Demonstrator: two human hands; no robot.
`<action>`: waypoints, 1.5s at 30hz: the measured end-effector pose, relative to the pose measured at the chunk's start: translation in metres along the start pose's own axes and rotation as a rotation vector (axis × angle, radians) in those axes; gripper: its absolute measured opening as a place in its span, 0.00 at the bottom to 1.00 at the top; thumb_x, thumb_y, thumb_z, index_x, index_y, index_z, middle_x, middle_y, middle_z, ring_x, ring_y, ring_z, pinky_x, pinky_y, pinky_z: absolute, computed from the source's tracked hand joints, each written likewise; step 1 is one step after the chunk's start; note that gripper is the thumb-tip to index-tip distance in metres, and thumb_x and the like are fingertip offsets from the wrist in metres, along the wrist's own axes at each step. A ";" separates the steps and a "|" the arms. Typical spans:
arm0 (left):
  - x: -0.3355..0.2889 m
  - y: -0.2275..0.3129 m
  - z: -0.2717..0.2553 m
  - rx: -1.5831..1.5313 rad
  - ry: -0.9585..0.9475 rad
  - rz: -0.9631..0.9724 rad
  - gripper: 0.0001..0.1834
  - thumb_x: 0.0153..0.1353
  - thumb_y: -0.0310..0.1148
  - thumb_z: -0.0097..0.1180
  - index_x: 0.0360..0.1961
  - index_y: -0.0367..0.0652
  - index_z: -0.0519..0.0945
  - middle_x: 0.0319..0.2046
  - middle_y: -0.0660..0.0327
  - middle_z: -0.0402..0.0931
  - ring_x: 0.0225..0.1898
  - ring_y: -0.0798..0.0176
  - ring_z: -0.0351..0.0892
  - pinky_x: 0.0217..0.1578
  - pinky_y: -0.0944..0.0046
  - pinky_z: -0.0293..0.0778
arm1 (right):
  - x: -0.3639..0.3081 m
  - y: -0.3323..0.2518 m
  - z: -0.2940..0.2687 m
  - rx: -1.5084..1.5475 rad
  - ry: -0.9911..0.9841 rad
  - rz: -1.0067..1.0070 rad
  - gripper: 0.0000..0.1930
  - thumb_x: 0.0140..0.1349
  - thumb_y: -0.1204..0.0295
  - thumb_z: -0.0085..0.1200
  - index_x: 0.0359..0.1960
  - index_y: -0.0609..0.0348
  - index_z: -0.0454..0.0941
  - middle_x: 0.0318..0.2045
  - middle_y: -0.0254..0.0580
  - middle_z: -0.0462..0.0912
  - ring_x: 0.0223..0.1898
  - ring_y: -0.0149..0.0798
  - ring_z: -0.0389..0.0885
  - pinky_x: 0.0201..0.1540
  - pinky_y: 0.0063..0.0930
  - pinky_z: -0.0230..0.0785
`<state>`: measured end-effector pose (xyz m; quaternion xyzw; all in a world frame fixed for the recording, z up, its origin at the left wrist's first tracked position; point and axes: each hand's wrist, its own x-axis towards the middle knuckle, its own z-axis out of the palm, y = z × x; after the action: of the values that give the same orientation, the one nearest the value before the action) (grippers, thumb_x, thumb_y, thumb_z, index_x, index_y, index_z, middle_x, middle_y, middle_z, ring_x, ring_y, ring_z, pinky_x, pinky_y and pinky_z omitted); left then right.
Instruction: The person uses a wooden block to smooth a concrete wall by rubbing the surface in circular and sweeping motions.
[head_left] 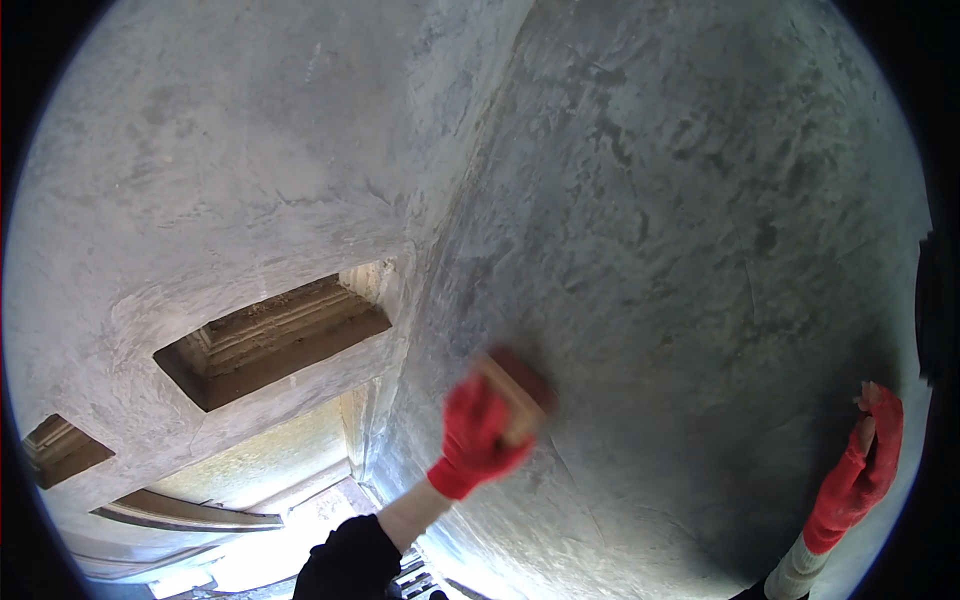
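Grey, patchy plaster (660, 250) fills most of what I see through the head camera, meeting a paler plastered face (240, 160) along a seam (465, 190) that runs from just past twelve o'clock down toward seven. Nearest me, at seven, is a black sleeve (350, 560). Beyond it, between five and six and close to the centre, is the wooden-backed block (513, 398), its dark side turned to the patchy plaster. From my seat I'd worry about its edge: tilting it or pressing unevenly could score the surface, straying toward nine o'clock could snag a corner on the seam, and a loose grip could let it slip.

The red-gloved left hand (475, 430), at six, is closed round the block; blur keeps me from telling each finger apart or whether the block sits flat. Out at four, the right hand (850, 480), gloved alike, has its fingers mostly straight, thumb slightly apart, with nothing visible in it; I cannot tell whether it touches the plaster. Farther off, near nine, a rectangular opening (300, 370) shows brown inside, with a smaller opening (70, 455) at eight and white glare (265, 555) at seven.
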<state>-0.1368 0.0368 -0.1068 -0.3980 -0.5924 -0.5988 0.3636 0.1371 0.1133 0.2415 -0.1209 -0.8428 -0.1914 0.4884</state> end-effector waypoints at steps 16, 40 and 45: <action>0.060 0.030 -0.001 -0.124 0.079 -0.492 0.36 0.41 0.43 0.70 0.55 0.55 0.72 0.63 0.43 0.59 0.57 0.37 0.65 0.55 0.42 0.63 | 0.008 -0.011 0.003 -0.036 -0.040 -0.109 0.14 0.65 0.78 0.42 0.48 0.67 0.76 0.42 0.50 0.79 0.39 0.42 0.76 0.43 0.32 0.68; 0.137 0.053 -0.005 -0.080 -0.022 0.051 0.45 0.39 0.39 0.72 0.61 0.42 0.66 0.64 0.42 0.56 0.59 0.39 0.63 0.55 0.45 0.65 | 0.014 -0.019 0.001 -0.109 -0.026 -0.182 0.12 0.59 0.80 0.46 0.45 0.64 0.77 0.37 0.48 0.80 0.34 0.43 0.75 0.36 0.32 0.67; 0.168 0.039 0.001 0.067 0.160 -0.167 0.47 0.39 0.37 0.71 0.63 0.42 0.65 0.65 0.42 0.56 0.59 0.37 0.63 0.54 0.46 0.66 | 0.018 -0.023 0.004 -0.076 -0.048 -0.224 0.12 0.59 0.79 0.49 0.45 0.64 0.75 0.38 0.48 0.81 0.34 0.45 0.76 0.36 0.33 0.68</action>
<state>-0.1719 0.0425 0.0614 -0.2857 -0.6122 -0.6366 0.3718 0.1161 0.0946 0.2510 -0.0487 -0.8546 -0.2735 0.4388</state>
